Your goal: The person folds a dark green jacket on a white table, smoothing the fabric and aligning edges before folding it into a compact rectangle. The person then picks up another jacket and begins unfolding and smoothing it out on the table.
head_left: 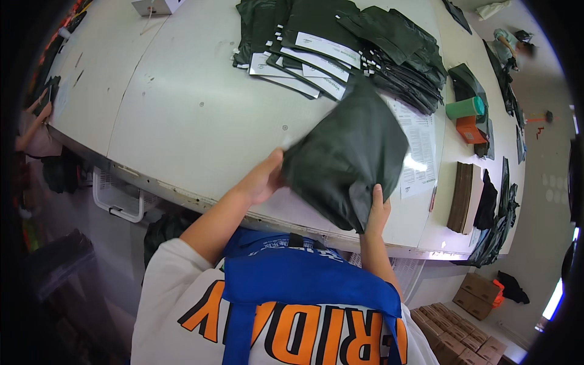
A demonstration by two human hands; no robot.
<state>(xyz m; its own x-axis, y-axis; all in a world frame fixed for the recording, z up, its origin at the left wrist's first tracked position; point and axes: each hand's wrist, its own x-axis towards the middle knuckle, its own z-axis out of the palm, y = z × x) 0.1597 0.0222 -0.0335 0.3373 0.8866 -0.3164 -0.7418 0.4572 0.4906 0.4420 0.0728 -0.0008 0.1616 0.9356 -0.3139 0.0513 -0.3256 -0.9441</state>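
Both my hands hold a dark green folded garment [353,152] up over the near part of the white table, slightly blurred by motion. My left hand [267,176] grips its left edge, the fingertips hidden behind the cloth. At its lower right corner, my right hand [378,210] has the thumb on top and the other fingers underneath. Just beyond, touching or overlapped in view by the garment's far tip, lie stacks of similar dark folded garments [322,27] with white paper bands and small tags. More dark garments [401,42] are heaped to their right.
Printed sheets [417,146] lie on the table [182,121] right of the held garment. Farther right are a green cup [465,108], an orange box [470,129] and a brown cardboard stack [460,198]. Cartons [456,334] stand on the floor. Other people are at the far left and far right.
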